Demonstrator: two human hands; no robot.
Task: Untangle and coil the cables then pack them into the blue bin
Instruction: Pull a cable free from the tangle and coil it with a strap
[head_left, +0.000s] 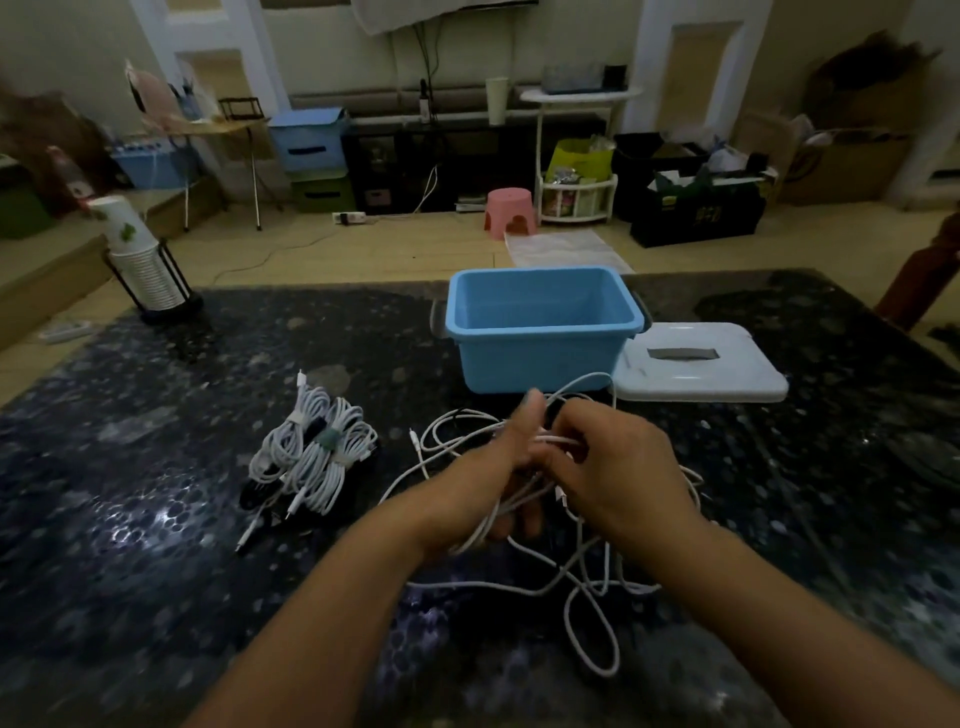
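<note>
Both forearms reach in from the lower edge over a dark speckled table (130, 467); between them a loose white cable (587, 613) trails in open loops on the tabletop, nearest the camera. Left hand (488, 467) has its fingers curled round a bundle of strands from that cable, thumb raised toward the bin; right hand (618, 462) meets it just beside, its fingertips pinching a white strand at the top of the tangle; the two hands are close together, touching or nearly so. More loops of the same cable spread out to the left and right of the hands and rest on the table.

Left of the hands, apart from the tangle, lie coiled cables (311, 457), white bundles bound with small ties, with something black partly under them; a few plug ends stick out toward the near side.

Beyond the hands stands the blue bin (540, 358), open and with nothing visible inside; a white lid (696, 369) with a grey handle lies flat just to its right, touching or almost touching it.

At the far left corner of the table a stack of paper cups (135, 260) sits in a black wire holder.
</note>
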